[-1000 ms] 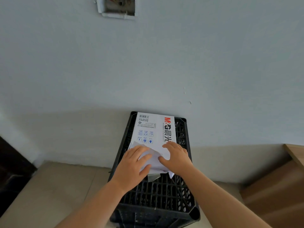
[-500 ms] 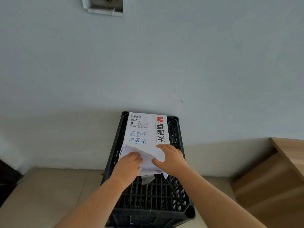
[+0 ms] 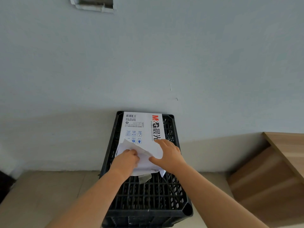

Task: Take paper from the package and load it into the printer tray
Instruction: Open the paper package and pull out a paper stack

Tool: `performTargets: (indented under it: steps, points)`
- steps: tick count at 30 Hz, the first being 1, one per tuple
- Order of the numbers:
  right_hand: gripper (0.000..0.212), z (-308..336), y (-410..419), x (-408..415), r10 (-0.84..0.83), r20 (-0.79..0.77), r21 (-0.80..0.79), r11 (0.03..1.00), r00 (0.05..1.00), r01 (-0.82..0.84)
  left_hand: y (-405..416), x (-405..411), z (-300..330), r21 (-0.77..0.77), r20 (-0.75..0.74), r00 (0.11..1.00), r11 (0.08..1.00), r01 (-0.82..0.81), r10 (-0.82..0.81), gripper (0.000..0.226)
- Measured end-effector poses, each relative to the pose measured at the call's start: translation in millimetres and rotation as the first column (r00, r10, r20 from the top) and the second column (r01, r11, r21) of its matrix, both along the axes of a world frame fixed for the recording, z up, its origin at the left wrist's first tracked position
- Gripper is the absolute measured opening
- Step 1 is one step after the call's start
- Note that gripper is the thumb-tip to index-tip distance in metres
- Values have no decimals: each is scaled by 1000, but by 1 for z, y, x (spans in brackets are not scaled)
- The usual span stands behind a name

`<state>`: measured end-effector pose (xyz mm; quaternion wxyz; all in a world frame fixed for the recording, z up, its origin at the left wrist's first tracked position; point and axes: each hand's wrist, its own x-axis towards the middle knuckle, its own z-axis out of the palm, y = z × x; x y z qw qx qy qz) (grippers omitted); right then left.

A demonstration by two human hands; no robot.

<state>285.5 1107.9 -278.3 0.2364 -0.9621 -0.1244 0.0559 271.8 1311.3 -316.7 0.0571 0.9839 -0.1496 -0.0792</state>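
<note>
A white paper package (image 3: 139, 127) with red and black lettering lies on top of an upturned black plastic crate (image 3: 148, 195) against the wall. Its near end is torn open, and a loose wrapper flap (image 3: 131, 145) folds back over it. My left hand (image 3: 125, 162) has its fingers curled in under that flap at the opened end. My right hand (image 3: 169, 155) lies flat on the package's right near corner, pressing it down. White sheets show at the opening between the two hands. No printer is in view.
A pale blue-grey wall stands right behind the crate, with an open wall box (image 3: 93, 4) high up. A wooden desk edge and side panel (image 3: 283, 150) are at the right. Beige floor tiles (image 3: 41, 195) surround the crate. Something dark sits at the far left edge.
My left hand has gone from lying flat on the flap to curling its fingers in under it. The flap has lifted and folded further back. My right hand has stayed put.
</note>
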Motion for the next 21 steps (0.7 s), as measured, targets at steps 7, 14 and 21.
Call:
performTargets:
  steps: [7,14,21]
  points:
    - [78,2,-1,0,4,-18,-7,1000,1000,-4,2,4,4,-4,-5,1000,1000,22,-22,24]
    - [78,4,-1,-2,22,-25,-6,1000,999,-22,6,0,1,3,5,998,998,65,-65,27]
    - [77,-1,-2,-3,40,-42,-3,999,998,-40,4,-2,15,-119,21,999,992,34,-32,31]
